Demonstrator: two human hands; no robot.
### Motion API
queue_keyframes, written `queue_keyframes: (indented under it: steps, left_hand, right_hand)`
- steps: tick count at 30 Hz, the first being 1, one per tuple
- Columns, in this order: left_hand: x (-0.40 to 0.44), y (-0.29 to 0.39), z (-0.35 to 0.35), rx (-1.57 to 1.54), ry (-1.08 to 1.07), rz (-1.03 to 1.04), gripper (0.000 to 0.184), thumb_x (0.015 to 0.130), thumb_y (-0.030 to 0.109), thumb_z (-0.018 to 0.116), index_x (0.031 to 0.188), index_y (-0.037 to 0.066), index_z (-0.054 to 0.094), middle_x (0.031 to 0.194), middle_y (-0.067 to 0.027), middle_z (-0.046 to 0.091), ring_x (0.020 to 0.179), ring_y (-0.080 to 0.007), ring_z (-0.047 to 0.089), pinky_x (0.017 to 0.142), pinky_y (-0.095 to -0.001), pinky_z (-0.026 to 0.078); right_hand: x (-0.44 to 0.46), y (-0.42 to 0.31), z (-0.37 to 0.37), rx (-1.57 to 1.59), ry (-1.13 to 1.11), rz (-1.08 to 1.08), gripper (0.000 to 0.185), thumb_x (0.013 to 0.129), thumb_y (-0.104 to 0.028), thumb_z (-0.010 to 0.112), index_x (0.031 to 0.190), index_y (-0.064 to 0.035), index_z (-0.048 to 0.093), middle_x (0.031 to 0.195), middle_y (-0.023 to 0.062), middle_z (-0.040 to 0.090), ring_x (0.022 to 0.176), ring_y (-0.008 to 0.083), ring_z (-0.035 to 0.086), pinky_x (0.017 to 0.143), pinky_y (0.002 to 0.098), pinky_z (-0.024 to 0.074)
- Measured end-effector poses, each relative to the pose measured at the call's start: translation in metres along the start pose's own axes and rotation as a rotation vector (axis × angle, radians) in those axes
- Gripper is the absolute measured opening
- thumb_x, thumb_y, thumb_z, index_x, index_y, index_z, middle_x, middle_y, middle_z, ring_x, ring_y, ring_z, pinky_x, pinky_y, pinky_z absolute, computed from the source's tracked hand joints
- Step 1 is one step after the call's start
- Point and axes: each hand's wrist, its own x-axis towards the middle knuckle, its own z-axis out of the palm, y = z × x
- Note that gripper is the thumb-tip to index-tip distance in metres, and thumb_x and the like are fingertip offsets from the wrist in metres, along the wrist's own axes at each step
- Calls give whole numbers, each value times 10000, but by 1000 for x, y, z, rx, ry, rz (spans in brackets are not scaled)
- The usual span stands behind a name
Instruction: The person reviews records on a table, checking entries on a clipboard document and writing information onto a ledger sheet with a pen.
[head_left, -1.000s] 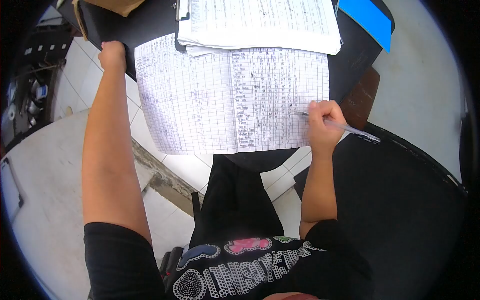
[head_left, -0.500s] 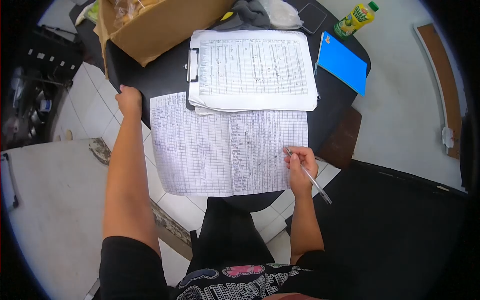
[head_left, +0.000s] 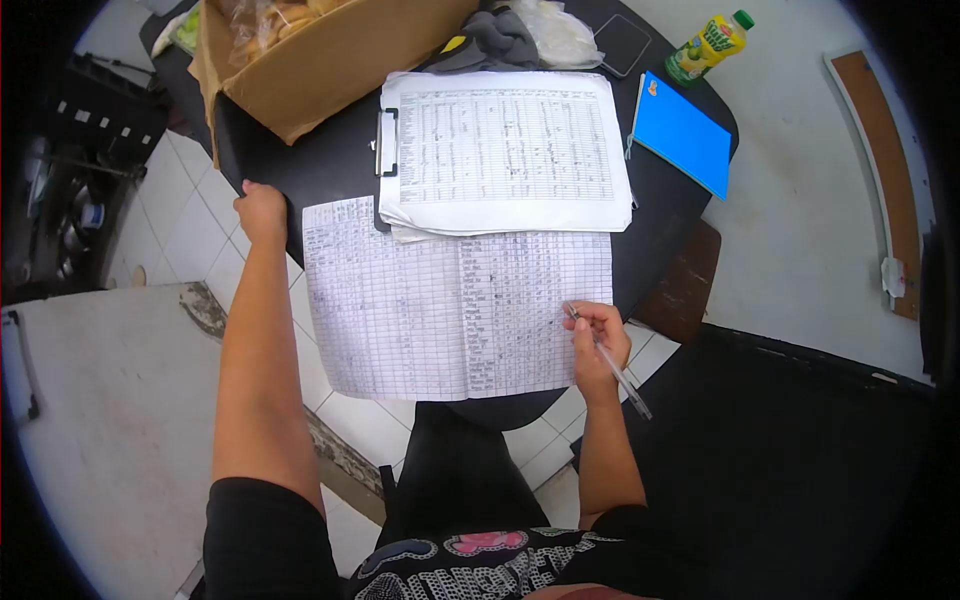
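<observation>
My right hand point(head_left: 601, 345) holds a clear pen point(head_left: 625, 385) between thumb and fingers, over the right page of an open notebook point(head_left: 390, 330). The pen's tip end points up and left, near the columns of handwritten rows. A clipboard point(head_left: 387, 150) with a stack of printed table sheets point(head_left: 510, 150) lies across the notebook's top part and hides it. Out to the left, my left hand point(head_left: 262, 212) is closed on the edge of the black table point(head_left: 330, 160); its fingertips are partly hidden.
A cardboard box point(head_left: 330, 80) with plastic-wrapped items stands at the back left. Behind the clipboard lie a dark grey cloth point(head_left: 497, 42), a white plastic bag point(head_left: 560, 35) and a phone-like dark slab point(head_left: 623, 45). A blue notebook point(head_left: 682, 135) and a juice bottle point(head_left: 710, 48) sit at right.
The whole view has shifted, so the table's things appear slightly lower. My right hand has moved slightly left with the pen, which is angled a little more steeply. My left hand stays at the table edge.
</observation>
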Motion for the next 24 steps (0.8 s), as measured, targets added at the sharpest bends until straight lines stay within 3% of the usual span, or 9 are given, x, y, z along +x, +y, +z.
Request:
queue_keyframes:
  steps: [24]
  left_hand:
    - [-7, 6, -4, 7, -11, -13, 586, 913, 383, 303, 1206, -119, 381, 1186, -322, 474, 1121, -429, 463, 958, -414, 360]
  right_hand:
    - [1, 5, -1, -30, -4, -72, 82, 837, -20, 533, 890, 33, 566, 842, 88, 619, 690, 85, 561, 602, 199, 445]
